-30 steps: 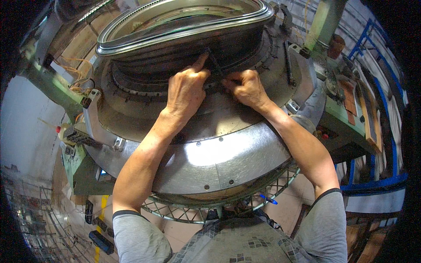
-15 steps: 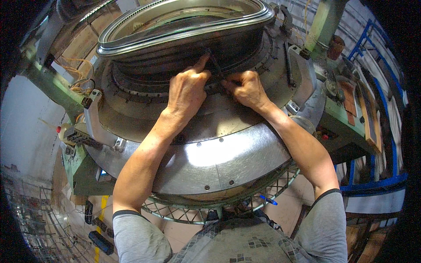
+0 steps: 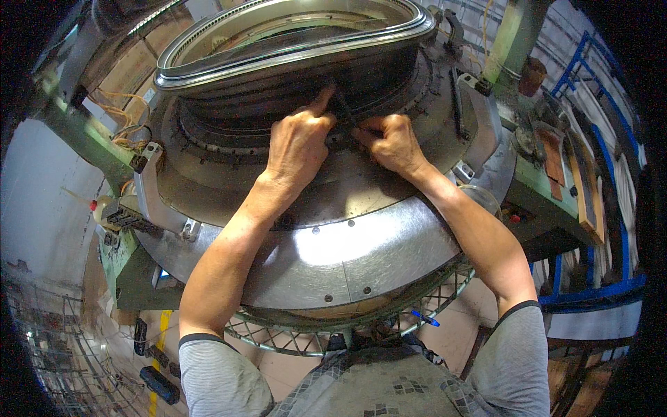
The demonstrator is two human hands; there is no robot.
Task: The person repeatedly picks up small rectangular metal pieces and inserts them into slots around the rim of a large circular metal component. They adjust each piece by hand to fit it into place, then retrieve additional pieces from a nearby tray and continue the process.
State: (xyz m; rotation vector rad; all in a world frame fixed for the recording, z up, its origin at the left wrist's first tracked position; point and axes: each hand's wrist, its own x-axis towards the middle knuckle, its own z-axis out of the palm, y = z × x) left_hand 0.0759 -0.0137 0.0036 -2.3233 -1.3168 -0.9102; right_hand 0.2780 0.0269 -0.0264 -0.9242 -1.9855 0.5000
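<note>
Head view: work looks under way at the dark wall (image 3: 278,101) of a round machine, below its bright metal rim (image 3: 295,58). The left hand (image 3: 297,142) stretches its index finger to the wall with the other fingers curled — whether they hold anything, I cannot tell. The right hand (image 3: 390,144) is closed in a pinch on what seems a thin dark strip (image 3: 343,105), which slants up between the hands, near the left fingertip. Nothing visible marks a finished part; how much is left cannot be judged.
</note>
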